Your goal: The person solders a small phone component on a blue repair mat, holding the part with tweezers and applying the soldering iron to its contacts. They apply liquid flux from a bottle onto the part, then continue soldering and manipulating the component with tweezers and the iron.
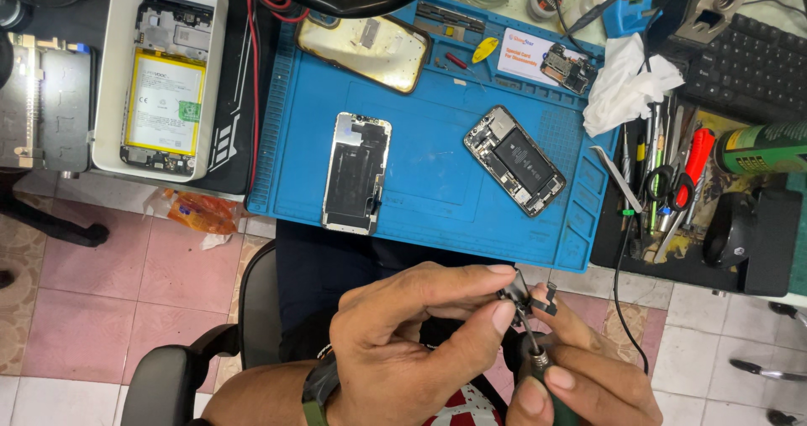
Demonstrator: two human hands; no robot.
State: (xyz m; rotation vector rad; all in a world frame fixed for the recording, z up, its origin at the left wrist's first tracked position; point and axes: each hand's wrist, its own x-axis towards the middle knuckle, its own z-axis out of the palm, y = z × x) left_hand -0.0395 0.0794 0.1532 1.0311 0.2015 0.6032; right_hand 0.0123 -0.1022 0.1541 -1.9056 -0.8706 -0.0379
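Pinching a small black part [525, 296] between thumb and forefinger, left hand [403, 342] closed on it low in the view, above the lap and off the desk. Right hand [580, 376] wrapped around a screwdriver [538, 359] with a metal collar, thin tip touching the part; both hands close together, fingers touching.

Holding a bare phone body with a yellow battery [166, 98], a white rectangular tray [113, 73] at upper left. Crammed with tweezers, scissors and a red-handled tool, a black tool tray [672, 182] at right, with a green can [761, 147] just beside it.

Lying on the blue rubbery mat [437, 157], ridged with small moulded pockets along its edges: a detached screen [357, 172], back side up, dull metal and black; an opened phone [514, 160] tilted, black battery inside a shiny frame; a gold-toned glossy back cover [363, 49] near the top; a small circuit board [567, 65] resting on a white card [528, 52]. Crumpled white tissue [626, 81] at the mat's right edge. Black keyboard [748, 65] behind. Pink tiled floor [109, 308] below, crinkled orange plastic bag [197, 212] lying on it.
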